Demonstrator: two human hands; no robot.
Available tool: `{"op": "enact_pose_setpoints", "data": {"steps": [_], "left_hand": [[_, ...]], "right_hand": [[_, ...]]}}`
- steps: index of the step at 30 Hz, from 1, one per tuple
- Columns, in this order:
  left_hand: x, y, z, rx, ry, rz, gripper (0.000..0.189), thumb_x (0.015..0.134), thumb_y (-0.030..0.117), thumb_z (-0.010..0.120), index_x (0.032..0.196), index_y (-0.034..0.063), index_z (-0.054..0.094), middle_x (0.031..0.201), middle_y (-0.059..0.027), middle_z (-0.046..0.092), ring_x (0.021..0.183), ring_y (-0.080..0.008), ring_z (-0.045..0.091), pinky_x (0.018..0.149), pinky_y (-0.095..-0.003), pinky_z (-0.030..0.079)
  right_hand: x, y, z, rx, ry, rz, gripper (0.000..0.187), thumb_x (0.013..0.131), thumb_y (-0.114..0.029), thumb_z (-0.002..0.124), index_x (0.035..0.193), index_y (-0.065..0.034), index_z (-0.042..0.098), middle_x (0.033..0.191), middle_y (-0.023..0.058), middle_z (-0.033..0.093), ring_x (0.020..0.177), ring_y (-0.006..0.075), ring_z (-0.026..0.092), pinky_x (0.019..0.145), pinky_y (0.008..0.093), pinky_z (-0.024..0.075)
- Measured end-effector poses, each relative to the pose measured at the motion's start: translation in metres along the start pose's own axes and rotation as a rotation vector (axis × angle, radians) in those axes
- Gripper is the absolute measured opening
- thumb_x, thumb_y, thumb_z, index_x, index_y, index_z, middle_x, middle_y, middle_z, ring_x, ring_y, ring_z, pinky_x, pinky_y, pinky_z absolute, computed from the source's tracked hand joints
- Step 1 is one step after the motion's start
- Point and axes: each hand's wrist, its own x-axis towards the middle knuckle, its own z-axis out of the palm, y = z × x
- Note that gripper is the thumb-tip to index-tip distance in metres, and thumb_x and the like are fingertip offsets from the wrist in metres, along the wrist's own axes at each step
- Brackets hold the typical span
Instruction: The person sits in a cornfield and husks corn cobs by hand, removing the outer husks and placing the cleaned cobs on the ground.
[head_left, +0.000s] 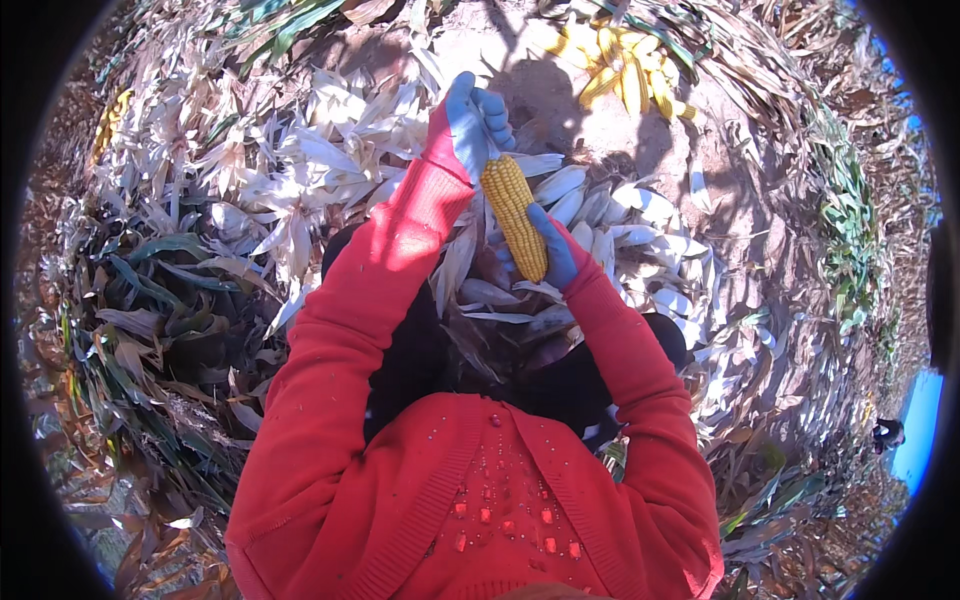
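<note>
A husked ear of yellow corn (511, 211) is held slantwise in front of me, its rows of kernels bare. My left hand (477, 126), in a light blue-grey glove, is closed around the pale stem or husk at the ear's upper end. The lower part of the ear rests in my right hand (553, 246), also gloved, with the thumb along its side and the fingers partly hidden behind it. Beneath the hands lie several ears still in pale husks (568, 201), heaped between and beyond my knees.
Bare yellow ears (634, 66) are piled on the soil ahead to the right. Loose dry husks (307, 157) spread over the ground at left. Cut green-brown stalks and leaves (180, 285) lie left of my legs. A person (888, 435) is far off at the right rim.
</note>
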Motion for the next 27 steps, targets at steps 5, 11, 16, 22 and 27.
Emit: {"op": "enact_pose_setpoints", "data": {"steps": [5,11,16,22,27], "left_hand": [[0.001,0.012,-0.008,-0.107,-0.088,0.102,0.05,0.096,0.047,0.04,0.059,0.0142,0.036,0.048,-0.0004,0.026,0.038,-0.0156,0.025,0.04,-0.0321,0.024],[0.0,0.024,0.011,-0.293,-0.038,0.132,0.042,0.087,0.026,0.047,0.05,0.0185,0.029,0.046,0.0021,0.024,0.04,-0.0144,0.024,0.039,-0.0302,0.021],[0.005,0.049,-0.006,-0.696,-0.427,0.207,0.038,0.085,0.022,0.042,0.05,0.018,0.029,0.048,0.0043,0.025,0.043,-0.012,0.025,0.042,-0.0279,0.021],[0.043,0.098,-0.078,-0.568,0.157,0.355,0.062,0.088,0.053,0.041,0.126,0.0057,0.051,0.131,-0.0188,0.048,0.12,-0.036,0.047,0.101,-0.0512,0.039],[0.04,0.107,-0.085,-0.506,0.248,0.096,0.071,0.087,0.054,0.049,0.128,-0.0041,0.048,0.135,-0.0256,0.046,0.119,-0.0406,0.051,0.1,-0.0533,0.042]], "right_hand": [[0.012,0.015,0.041,-0.33,0.155,-0.37,0.047,0.095,-0.043,0.052,0.119,-0.0024,0.052,0.097,0.0114,0.065,0.079,0.0193,0.065,0.068,0.0293,0.0545],[0.017,0.029,0.077,0.383,-0.077,-0.154,0.048,0.092,-0.047,0.053,0.113,-0.0047,0.053,0.086,0.0068,0.061,0.07,0.0179,0.06,0.06,0.0313,0.0506],[0.006,0.024,0.083,0.734,-0.63,0.079,0.066,0.087,-0.062,0.05,0.115,-0.0015,0.054,0.078,0.008,0.06,0.061,0.0205,0.058,0.054,0.0355,0.05],[-0.02,0.069,0.063,0.501,-0.036,0.369,0.047,0.089,-0.04,0.062,0.115,-0.0012,0.055,0.084,0.0109,0.064,0.069,0.0228,0.065,0.061,0.037,0.0563],[-0.028,0.112,-0.012,0.403,0.307,0.427,0.039,0.084,-0.029,0.068,0.111,-0.0054,0.053,0.085,0.0127,0.063,0.071,0.0253,0.065,0.061,0.0379,0.0571]]}}
